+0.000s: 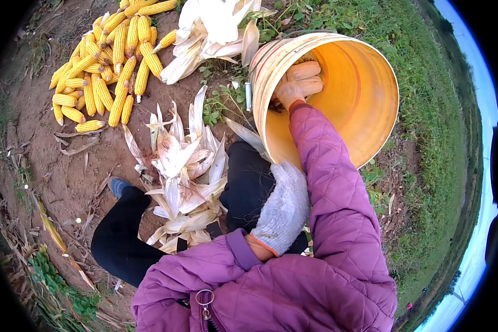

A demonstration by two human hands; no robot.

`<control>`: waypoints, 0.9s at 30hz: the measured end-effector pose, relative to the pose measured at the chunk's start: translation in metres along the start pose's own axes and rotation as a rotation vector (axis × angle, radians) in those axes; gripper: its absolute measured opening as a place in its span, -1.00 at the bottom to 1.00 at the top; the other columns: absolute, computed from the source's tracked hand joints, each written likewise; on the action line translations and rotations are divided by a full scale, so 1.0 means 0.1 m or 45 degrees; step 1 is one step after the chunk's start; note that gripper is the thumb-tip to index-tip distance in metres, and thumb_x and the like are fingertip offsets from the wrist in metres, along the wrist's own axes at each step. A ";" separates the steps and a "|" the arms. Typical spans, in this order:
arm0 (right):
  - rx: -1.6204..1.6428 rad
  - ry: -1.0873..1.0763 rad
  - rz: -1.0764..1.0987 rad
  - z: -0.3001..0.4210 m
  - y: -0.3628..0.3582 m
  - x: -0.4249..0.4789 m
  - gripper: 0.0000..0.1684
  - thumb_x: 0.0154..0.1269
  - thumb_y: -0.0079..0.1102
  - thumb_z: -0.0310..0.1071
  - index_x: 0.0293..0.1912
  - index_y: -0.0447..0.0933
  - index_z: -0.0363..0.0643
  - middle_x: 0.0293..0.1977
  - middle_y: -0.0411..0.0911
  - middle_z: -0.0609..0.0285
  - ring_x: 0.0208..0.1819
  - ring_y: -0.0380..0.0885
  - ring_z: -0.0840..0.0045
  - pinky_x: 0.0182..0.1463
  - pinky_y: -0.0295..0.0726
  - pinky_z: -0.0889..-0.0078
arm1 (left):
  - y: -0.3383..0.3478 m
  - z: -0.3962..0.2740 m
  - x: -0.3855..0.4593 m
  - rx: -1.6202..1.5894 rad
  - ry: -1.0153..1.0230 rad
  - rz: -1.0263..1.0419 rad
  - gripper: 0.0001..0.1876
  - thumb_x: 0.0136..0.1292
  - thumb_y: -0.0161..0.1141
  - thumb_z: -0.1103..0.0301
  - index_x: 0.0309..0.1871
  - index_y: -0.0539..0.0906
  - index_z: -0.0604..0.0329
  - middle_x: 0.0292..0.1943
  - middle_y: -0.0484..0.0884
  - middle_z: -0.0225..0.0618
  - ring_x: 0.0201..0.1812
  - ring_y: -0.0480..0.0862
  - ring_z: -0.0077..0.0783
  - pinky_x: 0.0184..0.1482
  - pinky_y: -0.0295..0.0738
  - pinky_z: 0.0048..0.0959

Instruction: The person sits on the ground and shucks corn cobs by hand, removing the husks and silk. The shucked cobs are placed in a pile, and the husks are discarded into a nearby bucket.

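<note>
A plastic bucket (325, 99), off-white outside and yellow-orange inside, lies tilted with its mouth towards me. My left hand (284, 203), in a grey-white knitted glove with an orange cuff, grips its near rim. Deep inside the bucket is my right hand (290, 92), also with an orange cuff, beside blunt, elongated shapes (303, 70) that look like corn cobs; its fingers cannot be made out clearly. Dark bits show beneath it. Husked yellow corn ears (118, 50) form a pile on the soil at upper left. Dry corn husks (186, 166) lie heaped between my legs.
More pale husks (211, 33) lie between the corn pile and the bucket. A single corn ear (166, 40) rests against them. Green grass (427, 166) runs along the right side. Stalks and dry leaves (50, 226) litter the brown soil at left, beyond my bent leg (122, 236).
</note>
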State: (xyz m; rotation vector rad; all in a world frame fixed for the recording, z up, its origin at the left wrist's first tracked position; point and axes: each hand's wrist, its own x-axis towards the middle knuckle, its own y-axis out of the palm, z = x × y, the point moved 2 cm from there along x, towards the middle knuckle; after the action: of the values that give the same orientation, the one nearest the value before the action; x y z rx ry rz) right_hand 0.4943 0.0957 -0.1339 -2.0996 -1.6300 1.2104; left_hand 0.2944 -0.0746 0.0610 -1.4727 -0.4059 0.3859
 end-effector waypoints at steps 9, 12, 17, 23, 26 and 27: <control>0.942 0.350 -0.410 -0.25 0.40 -0.03 -0.11 -0.09 0.34 -0.03 0.26 0.26 0.01 0.16 0.33 0.05 0.23 0.26 0.19 0.29 0.20 0.11 | -0.05 -0.02 0.02 -0.069 0.039 -0.025 -0.66 0.20 -0.03 0.30 -0.12 0.57 0.42 -0.21 0.54 0.04 0.00 0.51 0.04 0.21 0.23 0.00; 1.393 0.873 -0.135 -0.75 -0.31 -0.72 0.02 -0.14 0.36 0.04 0.28 0.19 -0.17 0.13 0.40 -0.09 0.18 0.41 0.20 0.24 0.36 0.25 | -0.04 -0.02 0.02 -0.076 0.035 -0.135 -0.74 0.17 0.01 0.33 -0.22 0.58 0.35 -0.31 0.53 -0.05 -0.09 0.52 -0.01 0.16 0.27 -0.04; 1.956 1.054 -0.781 -1.18 -0.33 -1.39 -0.04 -0.16 0.46 -0.05 0.21 0.28 -0.26 0.05 0.51 -0.01 0.06 0.53 0.26 0.16 0.45 0.36 | -0.10 0.02 -0.01 -0.036 0.057 -0.219 -0.71 0.14 0.05 0.32 -0.17 0.60 0.34 -0.23 0.54 -0.06 -0.05 0.50 -0.05 0.08 0.30 -0.12; 2.217 0.818 -1.303 -1.68 -0.84 -2.06 -0.16 -0.07 0.50 -0.32 0.20 0.28 -0.23 0.02 0.51 0.13 -0.02 0.52 0.50 0.08 0.53 0.42 | -0.05 0.02 -0.03 -0.040 0.048 -0.520 -0.70 0.17 0.05 0.31 -0.13 0.64 0.30 -0.16 0.55 -0.11 0.01 0.45 -0.09 0.07 0.27 -0.15; 2.239 0.748 -1.518 -1.87 -1.02 -2.26 -0.19 -0.06 0.47 -0.48 0.18 0.26 -0.22 0.03 0.50 0.14 -0.01 0.52 0.50 0.09 0.53 0.41 | -0.20 0.00 -0.04 -0.032 0.073 -0.258 -0.74 0.17 0.06 0.29 -0.19 0.66 0.23 -0.20 0.54 -0.17 -0.11 0.44 -0.17 -0.09 0.29 -0.22; 2.326 0.672 -1.570 -1.85 -1.23 -2.31 -0.20 -0.06 0.46 -0.53 0.18 0.26 -0.22 0.03 0.49 0.15 0.00 0.53 0.49 0.10 0.53 0.41 | -0.18 0.03 -0.07 -0.029 0.077 -0.189 -0.75 0.17 0.07 0.29 -0.20 0.66 0.22 -0.23 0.54 -0.19 -0.14 0.44 -0.19 -0.12 0.29 -0.23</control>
State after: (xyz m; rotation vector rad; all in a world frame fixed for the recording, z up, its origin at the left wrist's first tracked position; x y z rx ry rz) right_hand 0.5288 -0.0085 0.1667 -0.0744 -0.5473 0.7779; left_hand 0.2865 -0.0769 0.0786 -1.4622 -0.4689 0.2186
